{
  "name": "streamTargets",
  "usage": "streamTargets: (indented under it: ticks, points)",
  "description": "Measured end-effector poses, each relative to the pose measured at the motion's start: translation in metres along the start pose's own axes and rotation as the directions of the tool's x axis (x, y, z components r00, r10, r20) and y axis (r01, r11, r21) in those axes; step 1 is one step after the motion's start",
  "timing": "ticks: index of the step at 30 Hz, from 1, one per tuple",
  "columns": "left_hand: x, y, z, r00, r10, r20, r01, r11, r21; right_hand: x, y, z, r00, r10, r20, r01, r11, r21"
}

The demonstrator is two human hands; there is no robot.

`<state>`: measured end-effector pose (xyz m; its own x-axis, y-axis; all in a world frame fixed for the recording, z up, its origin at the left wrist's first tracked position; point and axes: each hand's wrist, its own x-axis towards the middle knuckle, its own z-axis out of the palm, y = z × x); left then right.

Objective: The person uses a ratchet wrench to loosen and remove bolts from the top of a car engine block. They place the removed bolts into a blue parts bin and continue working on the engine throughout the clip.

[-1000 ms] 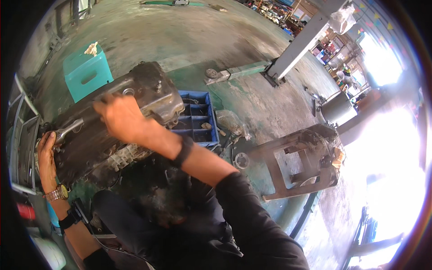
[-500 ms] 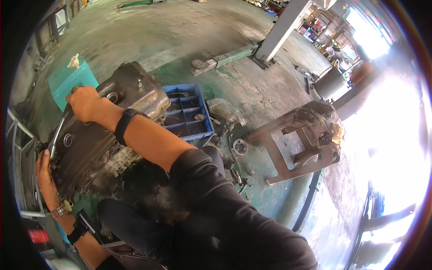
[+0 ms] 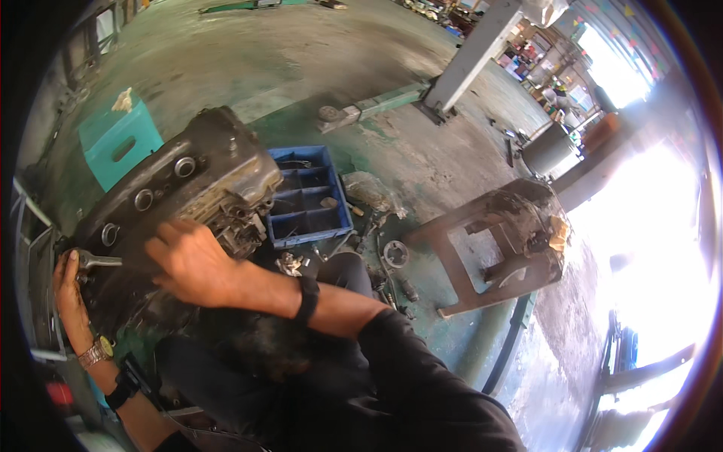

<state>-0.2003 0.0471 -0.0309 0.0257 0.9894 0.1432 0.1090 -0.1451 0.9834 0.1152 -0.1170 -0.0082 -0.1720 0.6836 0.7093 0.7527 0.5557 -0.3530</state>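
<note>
A dark, oily engine (image 3: 162, 162) with round openings along its cover lies in front of me on the left. At its near left end, my left hand (image 3: 68, 286) rests against the head of a ratchet wrench (image 3: 102, 261), its fingertips on the tool. My right hand (image 3: 192, 260), slightly blurred, is closed round the far end of the handle, which points rightward across the engine. The fingers cover that end of the handle. What the wrench head sits on is hidden from view.
Behind the engine stands a turquoise stool (image 3: 120, 143). A blue divided tray (image 3: 310, 192) holds small parts, with a plastic bag (image 3: 370, 190) and loose parts beside it. A dirty brown stool (image 3: 482, 233) stands to the right. Farther back rises a grey lift post (image 3: 471, 56).
My right hand has swung the wrench handle from the far side of the engine toward me and to the right. My left hand has stayed at the wrench head.
</note>
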Motion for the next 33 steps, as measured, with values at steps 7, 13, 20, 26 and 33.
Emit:
streamTargets:
  ticks: [7,13,20,26,33]
  points:
    - [-0.018,0.027,0.019,0.997,0.069,-0.027,-0.065,0.987,0.148,-0.029,-0.047,0.028,0.991,0.129,0.040,-0.134,0.979,0.154]
    - [-0.039,0.046,0.034,0.987,0.162,-0.016,-0.148,0.931,0.334,-0.011,-0.021,-0.001,0.978,0.055,0.199,-0.049,0.998,-0.035]
    - [-0.042,0.055,0.042,0.985,0.162,0.061,-0.171,0.961,0.216,0.086,0.053,-0.010,0.976,-0.138,0.168,0.185,0.933,-0.309]
    - [-0.048,0.064,0.052,0.992,0.121,0.041,-0.124,0.988,0.096,0.142,0.084,0.039,0.968,-0.103,0.230,0.145,0.975,-0.171]
    - [-0.050,0.069,0.054,0.998,0.061,0.033,-0.063,0.996,0.066,0.154,0.088,0.057,0.955,-0.005,0.297,0.047,0.990,-0.134]
